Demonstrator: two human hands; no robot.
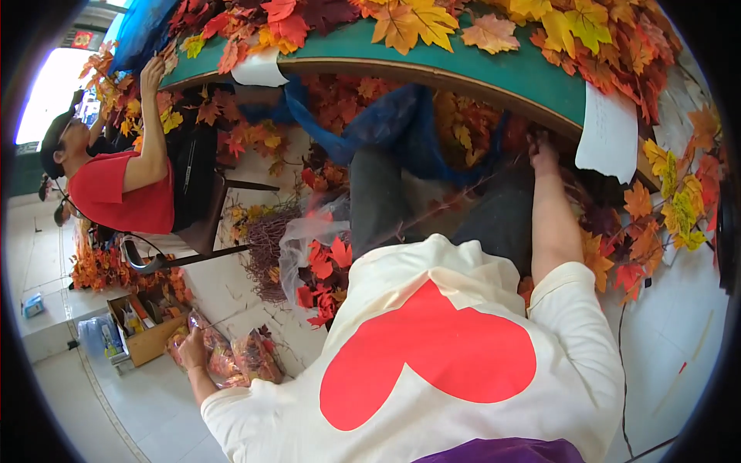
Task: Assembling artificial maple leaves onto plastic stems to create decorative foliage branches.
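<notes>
My left hand is stretched far out to the left, low over clear plastic bags packed with orange and red artificial leaves. Its fingers are closed at the bags; what lies inside them is too small to make out. Under the table's edge on the right, my right hand is closed in a pinch at the end of a thin reddish stem. This stem slants across my lap. Blue mesh sacking lies over my knees, with autumn-coloured artificial leaves beside and behind it.
The green-topped table is heaped with maple leaves and carries white paper sheets. A person in a red shirt sits at the left on a chair. Brown stems and a cardboard box stand on the floor.
</notes>
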